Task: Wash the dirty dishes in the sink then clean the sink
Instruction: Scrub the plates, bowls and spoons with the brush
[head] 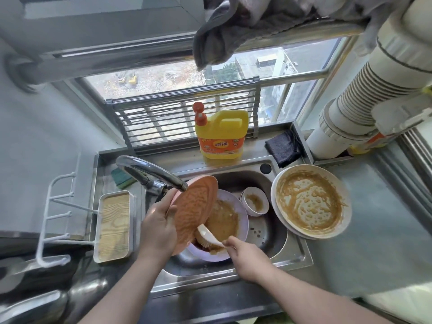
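Note:
My left hand (157, 226) grips a pink plate (195, 206) smeared with brown sauce and holds it tilted on edge over the steel sink (268, 244), just under the faucet (149, 173). My right hand (245, 254) holds the white handle of a dish brush (209, 236), whose bristles touch the plate's lower edge. Beneath lies a pale purple plate (240, 213) covered in sauce. A small white bowl (254, 202) with residue sits in the sink behind it. On the counter to the right rests a large white plate (311, 204) coated in brown sauce.
A yellow dish soap bottle (221, 134) stands on the ledge behind the sink, beside a dark folded cloth (284, 147). A green sponge (121, 178) lies left of the faucet, near a white tray with a wooden insert (114, 225). White pipes (364, 97) rise at right.

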